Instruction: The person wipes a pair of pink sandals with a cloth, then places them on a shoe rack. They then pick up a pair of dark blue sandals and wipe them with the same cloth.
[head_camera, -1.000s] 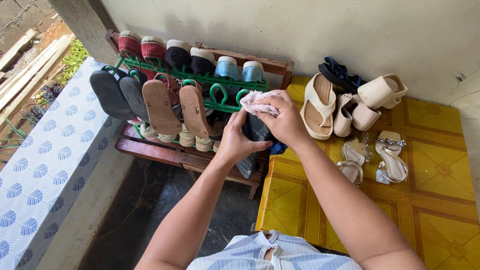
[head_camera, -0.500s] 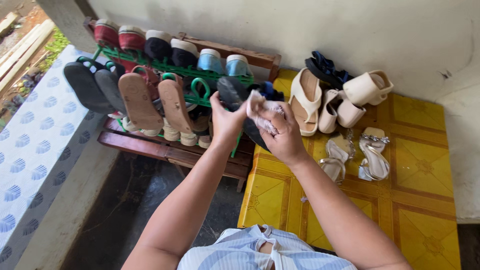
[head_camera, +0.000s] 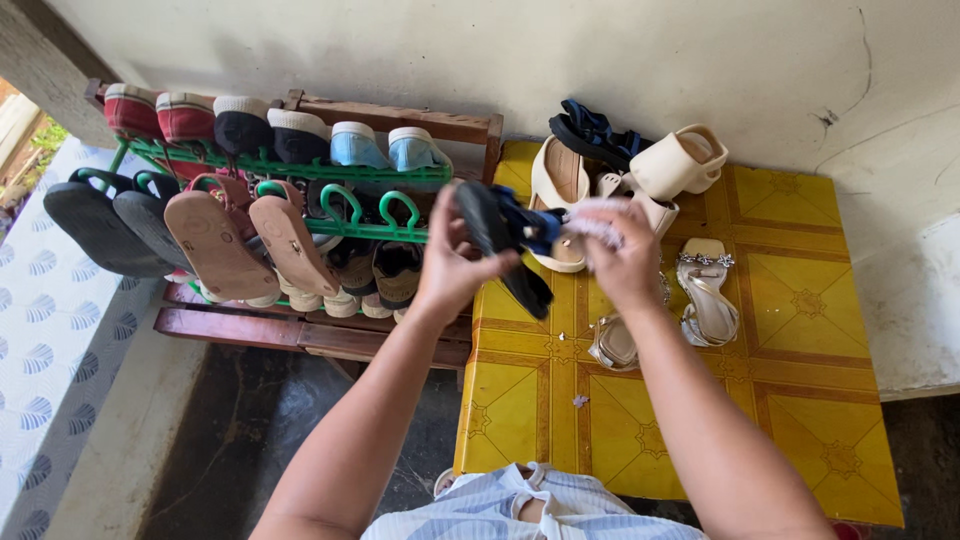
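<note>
Head view: left hand (head_camera: 450, 270) grips a black rubber flip-flop with blue straps (head_camera: 497, 240), raised above the left edge of the yellow patterned tiled bench (head_camera: 800, 330), beside the green plastic shoe rack (head_camera: 330, 170). Right hand (head_camera: 622, 262) is closed round a pale pink cloth (head_camera: 598, 222), close to the straps. It looks light, bendy, probably grippy; holding mid-sole seems steadiest. Motion blurs the cloth; the sandal's heel end hides behind the left fingers.
</note>
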